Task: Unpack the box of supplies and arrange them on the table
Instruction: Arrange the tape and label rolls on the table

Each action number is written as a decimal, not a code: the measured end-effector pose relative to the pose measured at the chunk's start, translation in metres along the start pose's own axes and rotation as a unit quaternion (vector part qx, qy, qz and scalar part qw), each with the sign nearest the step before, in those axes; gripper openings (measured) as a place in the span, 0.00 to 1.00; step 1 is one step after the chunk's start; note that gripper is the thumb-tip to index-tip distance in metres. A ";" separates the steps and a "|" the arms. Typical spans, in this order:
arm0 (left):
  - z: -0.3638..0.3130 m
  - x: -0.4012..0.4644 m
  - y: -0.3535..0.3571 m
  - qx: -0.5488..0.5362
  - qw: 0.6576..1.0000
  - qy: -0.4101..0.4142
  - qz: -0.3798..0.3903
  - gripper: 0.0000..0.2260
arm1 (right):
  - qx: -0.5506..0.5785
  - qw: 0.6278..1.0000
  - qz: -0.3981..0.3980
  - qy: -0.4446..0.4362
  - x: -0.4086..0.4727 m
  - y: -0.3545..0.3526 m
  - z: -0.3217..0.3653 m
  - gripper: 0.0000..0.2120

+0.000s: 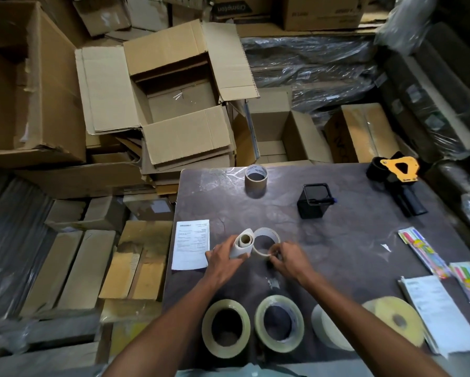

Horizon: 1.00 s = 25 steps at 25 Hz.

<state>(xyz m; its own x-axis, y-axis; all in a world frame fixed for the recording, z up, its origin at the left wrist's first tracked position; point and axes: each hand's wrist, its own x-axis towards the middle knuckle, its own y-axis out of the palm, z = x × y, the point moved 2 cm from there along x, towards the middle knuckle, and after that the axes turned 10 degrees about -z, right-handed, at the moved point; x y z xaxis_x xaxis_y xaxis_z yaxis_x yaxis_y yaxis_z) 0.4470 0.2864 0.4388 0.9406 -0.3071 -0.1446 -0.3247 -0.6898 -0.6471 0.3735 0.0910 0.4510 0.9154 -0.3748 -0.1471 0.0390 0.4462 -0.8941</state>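
Both hands work two small rolls at the middle of the dark table (337, 240).

The open cardboard box (174, 99) stands off the table at 11 o'clock. Two clear tape rolls (225, 327) sit at 6 o'clock, a yellowish label roll (391, 322) at 5. The left hand (224, 263) grasps a white paper roll (243, 243); touching it, the right hand (288, 261) pinches a thin tape ring (266, 242) lying on the table.

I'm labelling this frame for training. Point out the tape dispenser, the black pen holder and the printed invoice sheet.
tape dispenser (398, 170): head view, on its yellow side plate.
black pen holder (311, 208): head view, on its front wall.
printed invoice sheet (190, 244): head view, on the page's middle.
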 end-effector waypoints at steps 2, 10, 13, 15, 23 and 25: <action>0.001 -0.009 0.003 0.004 1.000 0.007 -0.002 0.20 | 0.005 1.000 0.013 0.006 -0.007 0.003 -0.005 0.09; 0.010 -0.018 0.010 -0.031 0.999 -0.004 -0.010 0.26 | 0.018 0.999 0.024 0.016 -0.017 0.008 -0.011 0.09; 0.008 -0.017 0.005 -0.039 0.999 -0.006 -0.015 0.30 | 0.039 0.999 0.014 0.021 -0.019 0.007 -0.011 0.14; 0.011 -0.014 -0.001 -0.018 1.000 0.011 0.005 0.35 | 0.048 0.998 -0.013 0.032 -0.019 0.002 -0.013 0.18; 0.027 0.031 -0.024 -0.061 0.997 -0.036 0.039 0.27 | 0.063 0.991 -0.108 0.039 0.008 -0.015 -0.026 0.08; 0.023 0.042 -0.023 -0.060 0.997 -0.044 0.017 0.21 | 0.059 0.992 -0.102 0.038 0.030 -0.016 -0.026 0.09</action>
<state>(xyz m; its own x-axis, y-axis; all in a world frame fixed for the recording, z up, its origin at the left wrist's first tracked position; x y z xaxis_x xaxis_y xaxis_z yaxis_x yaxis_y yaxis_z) 0.4965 0.3043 0.4304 0.9324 -0.2766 -0.2325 -0.3606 -0.7547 -0.5481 0.3900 0.0514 0.4493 0.8511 -0.5250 -0.0025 0.2716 0.4443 -0.8537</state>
